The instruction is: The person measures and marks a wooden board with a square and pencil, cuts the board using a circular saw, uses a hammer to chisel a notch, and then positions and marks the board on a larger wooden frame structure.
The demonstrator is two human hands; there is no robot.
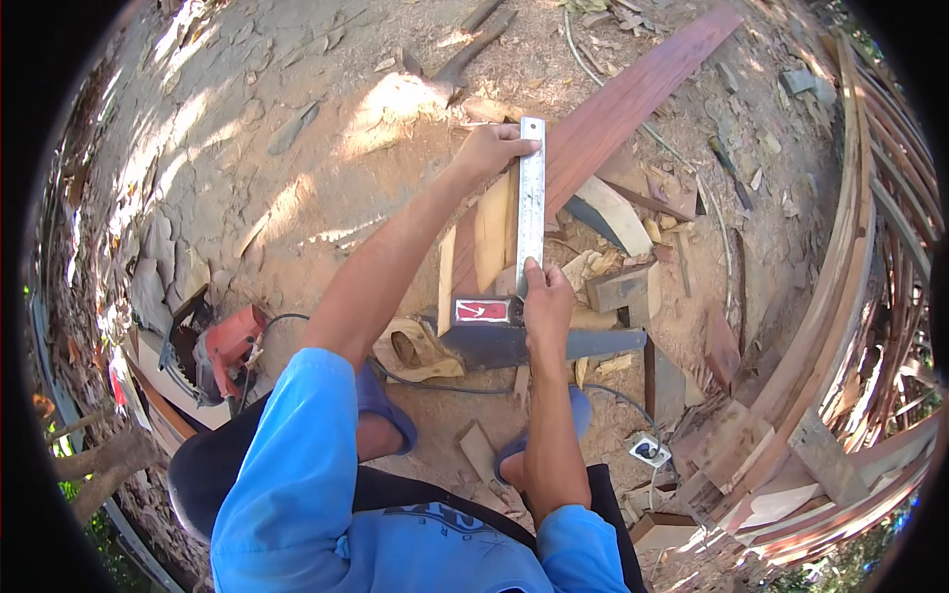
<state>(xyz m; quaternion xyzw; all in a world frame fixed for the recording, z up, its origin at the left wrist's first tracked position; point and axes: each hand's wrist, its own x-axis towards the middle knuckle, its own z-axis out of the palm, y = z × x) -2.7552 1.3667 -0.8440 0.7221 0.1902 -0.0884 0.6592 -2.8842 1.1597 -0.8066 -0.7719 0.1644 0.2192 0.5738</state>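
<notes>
A metal ruler (pixel 532 198) is held upright in the picture between my two hands, over pieces of wood. My left hand (pixel 491 150) pinches its far end, thumb on top. At the near end, my right hand (pixel 547 304) presses its thumb on the ruler, fingers curled. Beneath and beside the ruler lie a long reddish plank (pixel 633 104) and pale wood strips (pixel 491 232). Just below my right hand is a handsaw with a dark blade (pixel 603 343) and a wooden handle (pixel 420 362). A small red and white rectangle (pixel 481 311) shows beside the blade.
A red power saw (pixel 229 348) sits on the ground at the left, its dark cord running under the handsaw. A socket (pixel 649 451) lies at the lower right. Wood offcuts (pixel 625 292) and long stacked strips (pixel 850 227) fill the right side. An axe-like tool (pixel 465 67) lies far off.
</notes>
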